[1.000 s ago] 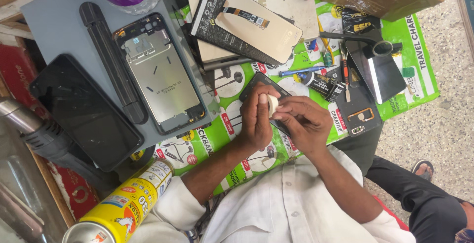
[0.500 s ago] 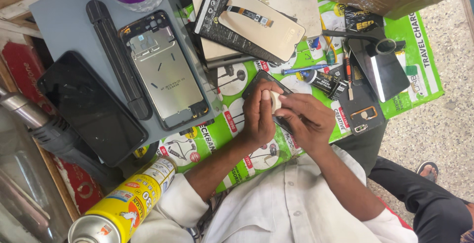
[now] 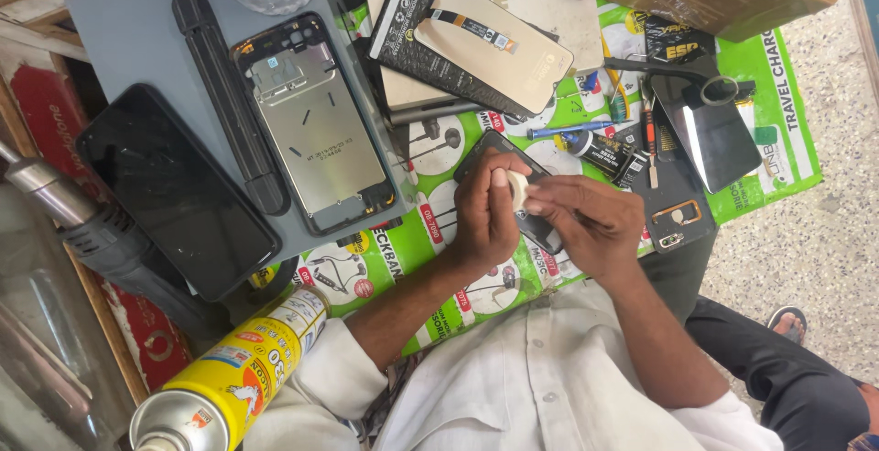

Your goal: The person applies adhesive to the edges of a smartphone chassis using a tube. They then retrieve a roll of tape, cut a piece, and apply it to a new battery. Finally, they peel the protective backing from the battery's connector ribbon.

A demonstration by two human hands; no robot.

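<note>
Workbench: green printed sheet point(image 3: 778, 130) covering a cluttered repair surface, parts laid within reach.
Grey mat point(image 3: 119, 48): holds an opened phone frame point(image 3: 311, 126), inner side up for access.
Dark screen panel point(image 3: 174, 190): lies beside the mat.
Spray can point(image 3: 229, 382): yellow, on its side, near the sleeve.
Left hand point(image 3: 485, 222): steadies a dark phone point(image 3: 536, 227), thumb on a small white roll point(image 3: 517, 190).
Right hand point(image 3: 591, 222): fingers pinched at that roll, just above the phone.

open phone frame point(image 3: 316, 126) and black screen point(image 3: 174, 185) crowd the left, tools point(image 3: 632, 140) clutter the right, bare mat point(image 3: 412, 240) beside hands point(image 3: 540, 217)
</note>
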